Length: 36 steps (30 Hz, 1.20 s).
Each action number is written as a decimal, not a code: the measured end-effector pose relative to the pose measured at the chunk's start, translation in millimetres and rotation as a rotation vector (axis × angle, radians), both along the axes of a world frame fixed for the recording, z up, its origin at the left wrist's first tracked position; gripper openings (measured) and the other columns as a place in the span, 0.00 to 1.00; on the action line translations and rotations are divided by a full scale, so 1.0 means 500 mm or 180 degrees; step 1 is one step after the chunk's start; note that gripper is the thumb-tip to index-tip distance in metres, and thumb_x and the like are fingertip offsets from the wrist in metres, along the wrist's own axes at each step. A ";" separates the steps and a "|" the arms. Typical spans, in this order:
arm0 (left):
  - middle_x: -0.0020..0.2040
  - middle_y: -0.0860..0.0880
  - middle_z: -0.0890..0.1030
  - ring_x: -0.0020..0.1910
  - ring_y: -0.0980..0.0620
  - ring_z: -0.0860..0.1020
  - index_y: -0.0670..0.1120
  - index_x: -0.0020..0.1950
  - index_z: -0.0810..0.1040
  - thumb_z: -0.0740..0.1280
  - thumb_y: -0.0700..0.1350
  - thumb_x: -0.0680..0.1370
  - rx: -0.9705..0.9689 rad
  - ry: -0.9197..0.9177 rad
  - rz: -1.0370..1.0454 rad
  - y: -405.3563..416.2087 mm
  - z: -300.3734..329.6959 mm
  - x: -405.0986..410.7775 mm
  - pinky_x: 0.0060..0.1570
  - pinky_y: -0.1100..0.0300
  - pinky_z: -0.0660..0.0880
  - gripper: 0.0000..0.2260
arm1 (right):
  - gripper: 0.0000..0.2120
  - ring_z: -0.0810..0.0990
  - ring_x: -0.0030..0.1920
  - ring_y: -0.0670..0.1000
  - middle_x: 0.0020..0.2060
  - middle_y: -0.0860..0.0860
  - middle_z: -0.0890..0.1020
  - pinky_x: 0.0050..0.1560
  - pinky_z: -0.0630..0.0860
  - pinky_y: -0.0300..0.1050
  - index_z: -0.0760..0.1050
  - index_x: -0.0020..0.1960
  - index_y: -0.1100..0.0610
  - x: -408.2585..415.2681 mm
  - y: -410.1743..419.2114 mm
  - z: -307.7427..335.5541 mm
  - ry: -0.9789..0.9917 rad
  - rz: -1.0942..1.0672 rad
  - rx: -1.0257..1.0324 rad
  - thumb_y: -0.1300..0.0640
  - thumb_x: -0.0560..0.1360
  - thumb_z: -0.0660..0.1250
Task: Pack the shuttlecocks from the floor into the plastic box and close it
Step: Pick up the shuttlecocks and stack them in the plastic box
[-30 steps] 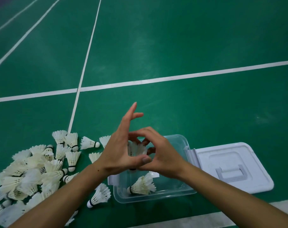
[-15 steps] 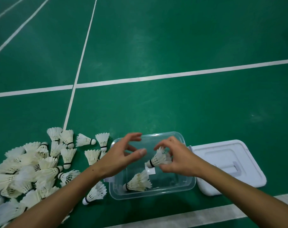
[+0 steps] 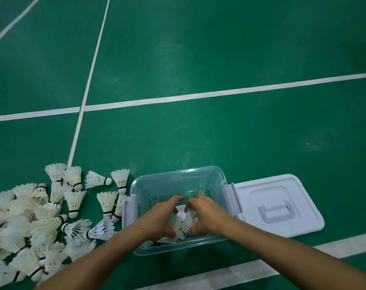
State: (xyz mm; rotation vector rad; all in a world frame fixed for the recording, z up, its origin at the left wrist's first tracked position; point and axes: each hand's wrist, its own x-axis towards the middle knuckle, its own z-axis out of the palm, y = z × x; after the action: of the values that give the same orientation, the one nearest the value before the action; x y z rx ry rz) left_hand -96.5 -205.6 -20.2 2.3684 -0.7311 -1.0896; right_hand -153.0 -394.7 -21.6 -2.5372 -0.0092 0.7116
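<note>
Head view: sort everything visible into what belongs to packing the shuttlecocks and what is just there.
Part of the job:
- clear plastic box, open
- white feather shuttlecocks piled on the floor
- shuttlecocks inside the box, between the left hand and right hand
- white plastic lid with handle, lying right of the box

Just there:
- green court floor
- white court lines

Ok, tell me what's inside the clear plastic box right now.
Both hands reach into the plastic box: the left hand and right hand are around a few white shuttlecocks near its front wall. The hands cover part of them, so their exact number cannot be told.
</note>
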 end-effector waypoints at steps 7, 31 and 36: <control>0.57 0.50 0.84 0.56 0.51 0.82 0.52 0.82 0.59 0.82 0.39 0.70 0.0151 -0.0050 0.0143 -0.009 -0.013 0.002 0.59 0.55 0.81 0.47 | 0.39 0.82 0.56 0.50 0.66 0.51 0.79 0.62 0.80 0.45 0.74 0.74 0.55 0.010 -0.003 -0.015 0.0567 -0.0194 0.0604 0.53 0.67 0.85; 0.62 0.55 0.81 0.61 0.57 0.80 0.55 0.74 0.72 0.82 0.44 0.72 -0.0933 -0.0371 0.0837 0.047 0.089 0.018 0.61 0.59 0.80 0.33 | 0.43 0.83 0.57 0.49 0.68 0.49 0.76 0.60 0.83 0.50 0.68 0.77 0.49 0.013 -0.012 0.037 0.0361 -0.0470 0.1063 0.49 0.67 0.85; 0.59 0.57 0.83 0.57 0.58 0.83 0.54 0.70 0.76 0.81 0.47 0.72 -0.1602 -0.0826 0.1373 0.145 0.173 0.027 0.55 0.60 0.83 0.29 | 0.33 0.85 0.53 0.45 0.61 0.42 0.79 0.55 0.85 0.46 0.73 0.70 0.44 0.016 -0.009 0.144 -0.0158 -0.0431 0.1310 0.45 0.69 0.83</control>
State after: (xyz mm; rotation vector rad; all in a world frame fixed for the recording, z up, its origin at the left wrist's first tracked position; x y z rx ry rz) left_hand -82.9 -133.1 66.3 2.0986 -0.4696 -0.3677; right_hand -145.2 -399.1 50.5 -2.1380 -0.0005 0.5304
